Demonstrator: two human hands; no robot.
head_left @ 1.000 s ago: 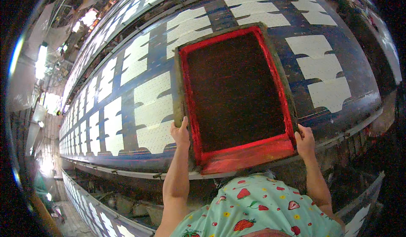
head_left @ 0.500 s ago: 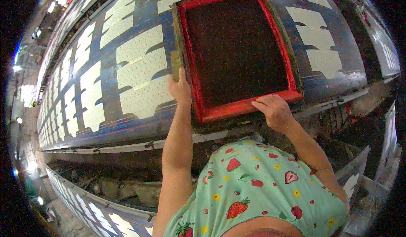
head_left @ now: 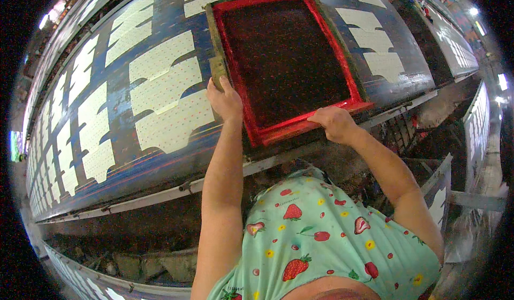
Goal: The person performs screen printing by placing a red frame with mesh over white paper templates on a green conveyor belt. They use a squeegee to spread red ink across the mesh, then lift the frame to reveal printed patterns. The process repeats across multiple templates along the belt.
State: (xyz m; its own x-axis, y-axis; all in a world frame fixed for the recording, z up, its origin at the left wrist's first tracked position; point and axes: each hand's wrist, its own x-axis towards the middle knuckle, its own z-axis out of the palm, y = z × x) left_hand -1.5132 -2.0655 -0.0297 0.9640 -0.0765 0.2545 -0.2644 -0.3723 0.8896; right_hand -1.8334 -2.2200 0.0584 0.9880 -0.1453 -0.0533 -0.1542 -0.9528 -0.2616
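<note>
A screen printing frame (head_left: 218,37) with a dark mesh (head_left: 284,59) and red-stained inner borders lies over the long table. My left hand (head_left: 225,100) is closed around a wooden block on the frame's left side, with the thumb pointing up along it. My right hand (head_left: 334,124) has its fingers curled over the red near rail (head_left: 292,127), right of its middle. Part of the rail is hidden under those fingers. Flat white cut pieces (head_left: 171,96) with small dots lie beside the frame on the left, and more white pieces (head_left: 369,37) lie to its right.
The dark table (head_left: 120,179) carries rows of white pieces and ends in a metal rail (head_left: 171,191) in front of me. A similar table (head_left: 155,289) stands at the lower left, another (head_left: 450,43) at the far right. Metal supports (head_left: 471,200) stand at right.
The whole view has shifted, so the frame and table appear farther left. My right hand's fingers, flatter on the near rail before, are now more curled. My left hand keeps its hold.
</note>
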